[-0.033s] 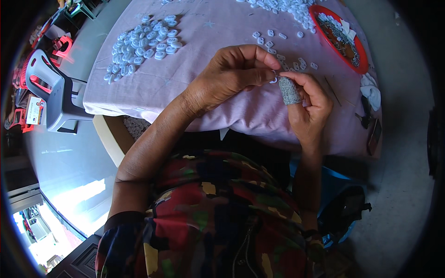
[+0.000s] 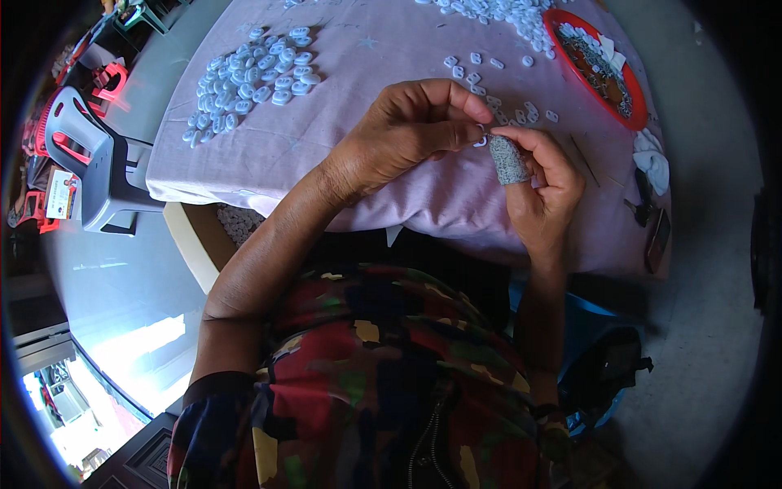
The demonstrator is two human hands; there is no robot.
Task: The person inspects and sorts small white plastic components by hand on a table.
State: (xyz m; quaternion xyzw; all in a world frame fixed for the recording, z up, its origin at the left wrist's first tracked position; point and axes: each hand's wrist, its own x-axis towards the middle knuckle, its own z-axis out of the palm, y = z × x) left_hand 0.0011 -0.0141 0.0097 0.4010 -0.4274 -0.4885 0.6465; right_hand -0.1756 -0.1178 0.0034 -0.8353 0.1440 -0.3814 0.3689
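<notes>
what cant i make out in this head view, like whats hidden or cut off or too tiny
Head view, small white piece by the fingers: too small, and partly covered by them, to tell how it is held.
Head view, cardboard box: left forearm and tablecloth hide part of its inside.
Head view, far white pile: cut off by the upper edge.
Head view, bits in the red tray: too small to identify.

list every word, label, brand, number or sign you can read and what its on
No text can be read in this view.
White printed panel behind the grey plastic chair: printing too small and blurred to read.
White oval pieces piled on the pink tablecloth: no lettering can be made out.
Small white pieces near the right hand: too small to tell.
</notes>
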